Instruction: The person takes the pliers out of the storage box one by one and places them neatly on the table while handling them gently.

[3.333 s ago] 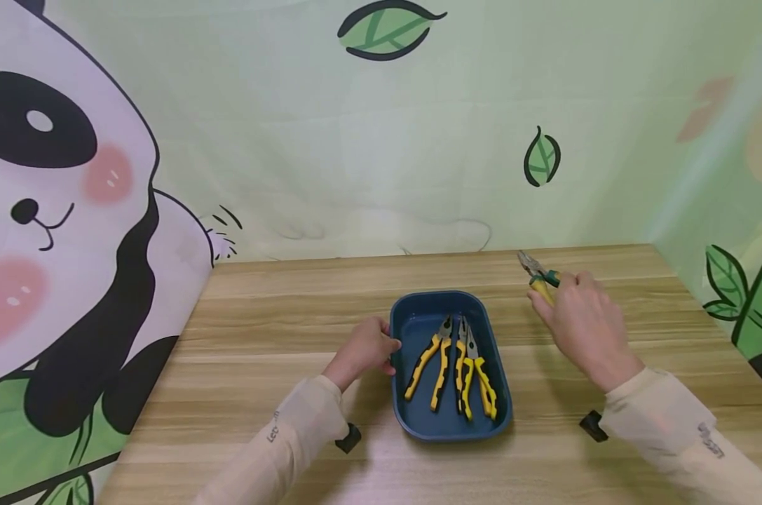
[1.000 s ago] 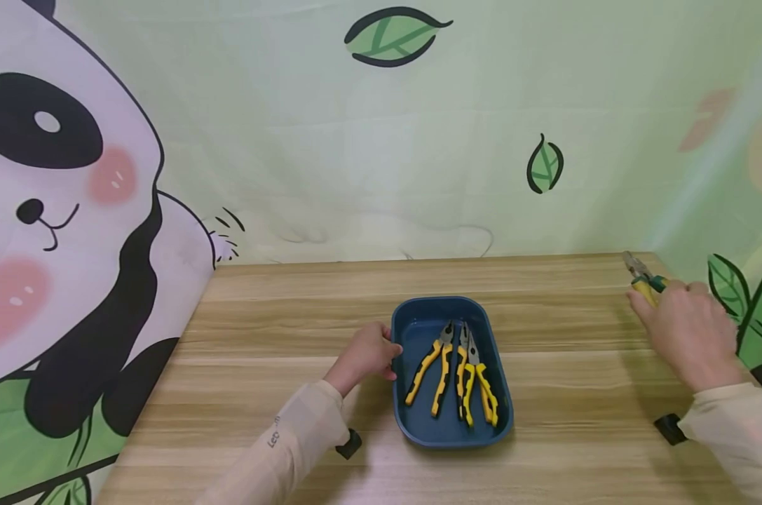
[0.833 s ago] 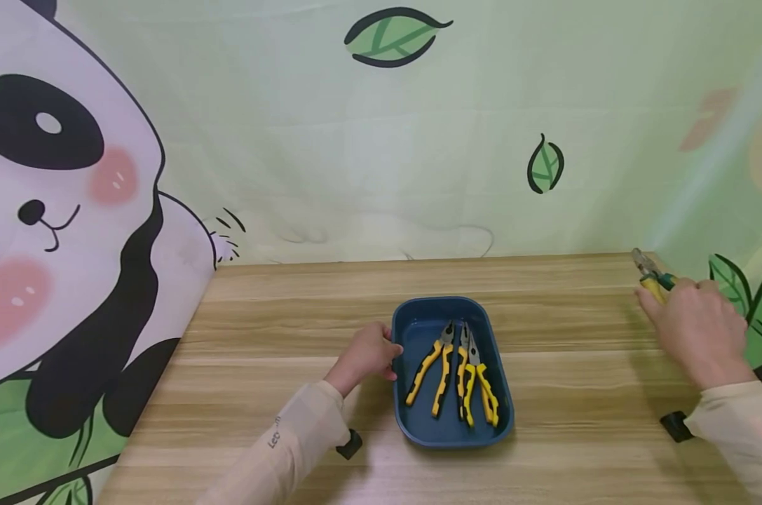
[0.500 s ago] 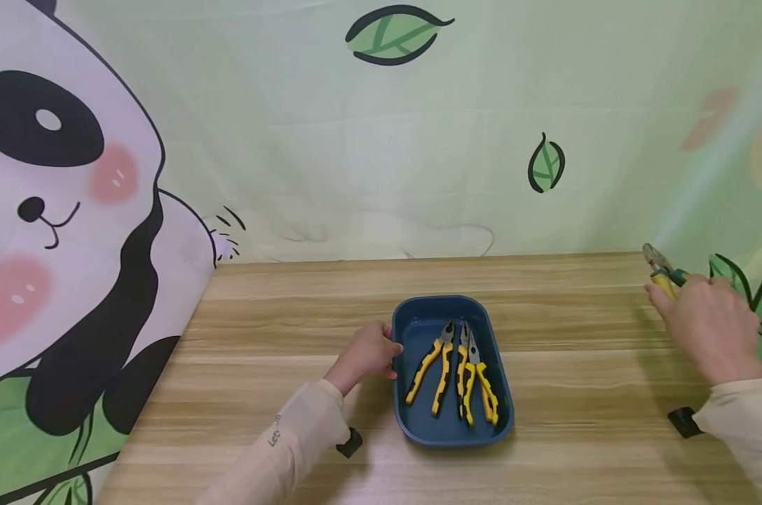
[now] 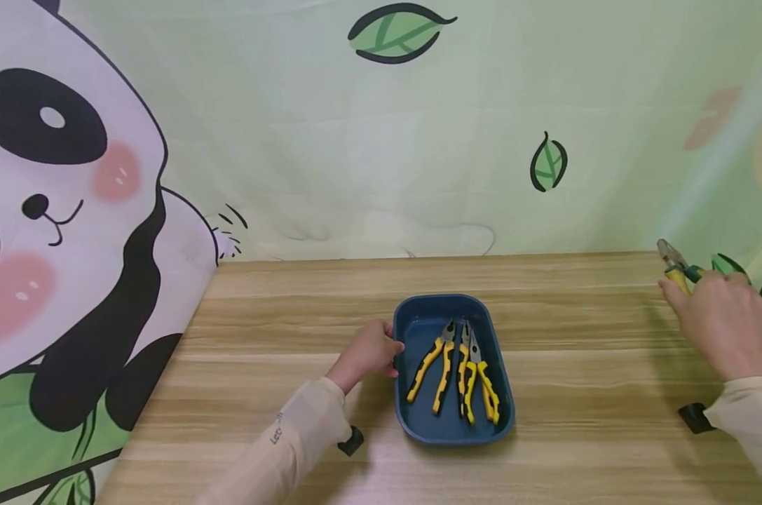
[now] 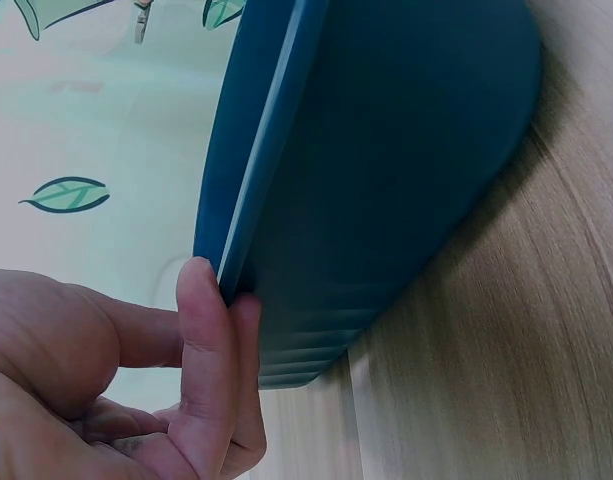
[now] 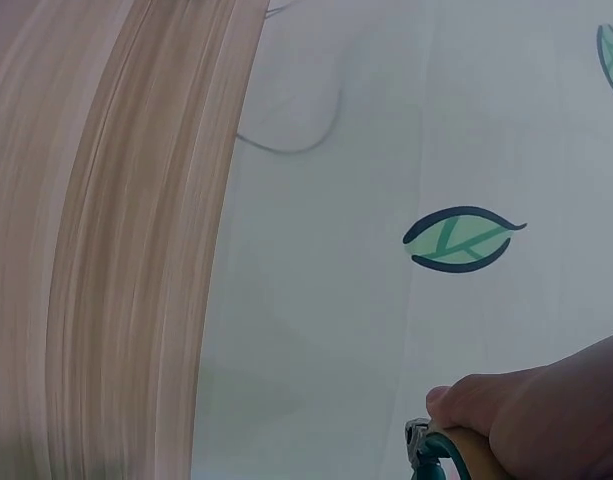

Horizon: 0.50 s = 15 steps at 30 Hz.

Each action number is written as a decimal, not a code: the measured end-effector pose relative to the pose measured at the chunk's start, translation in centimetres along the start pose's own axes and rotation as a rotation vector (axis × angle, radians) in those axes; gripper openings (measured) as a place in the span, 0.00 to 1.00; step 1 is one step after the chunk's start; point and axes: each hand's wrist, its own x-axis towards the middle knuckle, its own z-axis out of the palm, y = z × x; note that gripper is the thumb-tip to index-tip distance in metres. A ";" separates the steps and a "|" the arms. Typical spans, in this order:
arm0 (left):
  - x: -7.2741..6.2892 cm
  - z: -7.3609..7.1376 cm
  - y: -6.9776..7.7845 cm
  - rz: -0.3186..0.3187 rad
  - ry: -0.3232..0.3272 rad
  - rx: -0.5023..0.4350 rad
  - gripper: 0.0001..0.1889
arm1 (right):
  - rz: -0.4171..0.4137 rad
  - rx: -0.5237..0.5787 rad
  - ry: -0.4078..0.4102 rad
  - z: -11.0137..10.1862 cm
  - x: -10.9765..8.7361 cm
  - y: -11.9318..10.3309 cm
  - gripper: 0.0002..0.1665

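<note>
A dark blue rectangular tray stands on the wooden table, left of my right hand. Its left rim is pinched between thumb and fingers of my left hand; the left wrist view shows the fingertips on the rim. Inside the tray lie several pliers with yellow-and-black handles, their metal noses toward the far side. At the table's right side, my right hand grips pliers with yellow and green handles, nose pointing up and left. Most of those handles are hidden in the hand.
Behind the table hangs a pale green cloth backdrop printed with leaves and a large panda. It meets the table's back edge and turns along the right side, close to my right hand. Black wrist devices show under both sleeves.
My right hand has carried the yellow-and-green pliers from beside the tray to the far right, still drifting right and slightly up lately. The left hand and tray have stayed in place.
</note>
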 end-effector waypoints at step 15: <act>0.1 0.1 0.0 -0.008 0.005 -0.006 0.05 | 0.022 0.012 -0.016 -0.6 0.3 0.4 0.41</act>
